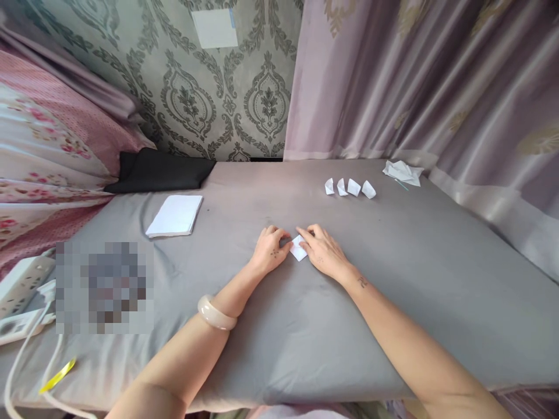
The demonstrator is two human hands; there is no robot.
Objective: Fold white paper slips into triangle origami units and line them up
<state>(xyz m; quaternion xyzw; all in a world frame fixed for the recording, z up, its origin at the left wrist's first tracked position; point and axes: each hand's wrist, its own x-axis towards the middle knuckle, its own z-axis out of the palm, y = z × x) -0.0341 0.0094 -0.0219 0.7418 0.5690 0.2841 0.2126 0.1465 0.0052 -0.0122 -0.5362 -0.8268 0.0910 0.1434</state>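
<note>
A small white piece of folded paper [299, 250] lies on the grey cloth between my hands, turned so that one corner points toward me. My left hand [271, 249] has its thumb and forefinger closed at the paper's left edge. On the other side, my right hand [323, 249] grips the right edge, with the thumb over the paper and the forefinger reaching along its far side. The fingertips partly cover the paper's upper edges. Farther back to the right, several small folded white paper pieces [353, 187] stand in a row.
A stack of white paper [175, 215] lies at left, before a folded black cloth [161, 170]. Crumpled white paper [402, 172] and a thin green stick [402, 185] are at back right. Power strips [25, 285], white cords and a yellow strip [58, 376] occupy the left edge.
</note>
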